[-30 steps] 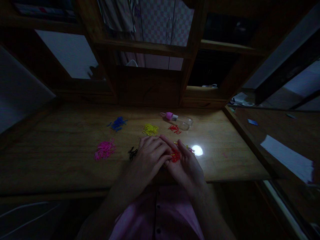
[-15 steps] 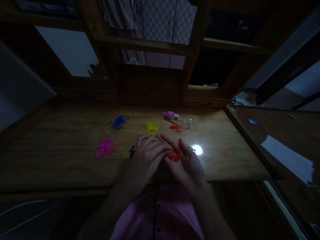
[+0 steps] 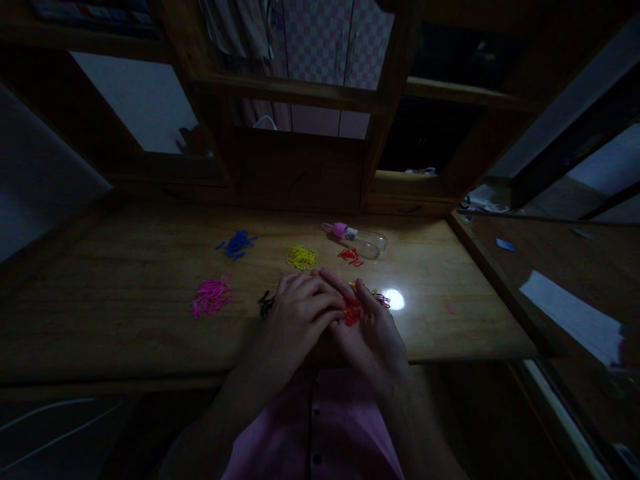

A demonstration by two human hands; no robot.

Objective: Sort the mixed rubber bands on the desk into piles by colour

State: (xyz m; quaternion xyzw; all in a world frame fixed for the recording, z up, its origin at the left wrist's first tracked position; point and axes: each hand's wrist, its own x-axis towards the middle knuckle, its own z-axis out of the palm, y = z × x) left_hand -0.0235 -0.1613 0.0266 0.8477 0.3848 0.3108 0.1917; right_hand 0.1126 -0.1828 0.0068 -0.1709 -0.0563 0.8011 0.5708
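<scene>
My right hand [image 3: 373, 337] is turned palm up and cupped around a clump of small red rubber bands [image 3: 353, 312]. Across it lies my left hand [image 3: 305, 307], palm down, its fingers bent together and the tips at the clump; what they pinch is hidden. A black bunch of bands [image 3: 266, 304] pokes out beside my left hand. Past my right fingers a mixed-colour bunch [image 3: 382, 299] shows in part. Beyond the hands lie a yellow pile [image 3: 302, 257] and a small red pile [image 3: 351, 256].
Further left are a blue pile [image 3: 237, 245] and a pink pile [image 3: 212, 295] of bands. A clear bottle with a pink cap [image 3: 341, 230] lies on its side behind the red pile. Wooden shelving [image 3: 300, 167] closes off the desk's back. White paper [image 3: 575, 320] rests on the right-hand surface.
My left fingertips have shifted slightly over the red clump in my right palm. The yellow bit seen at them before is now mostly covered. The piles have stayed put.
</scene>
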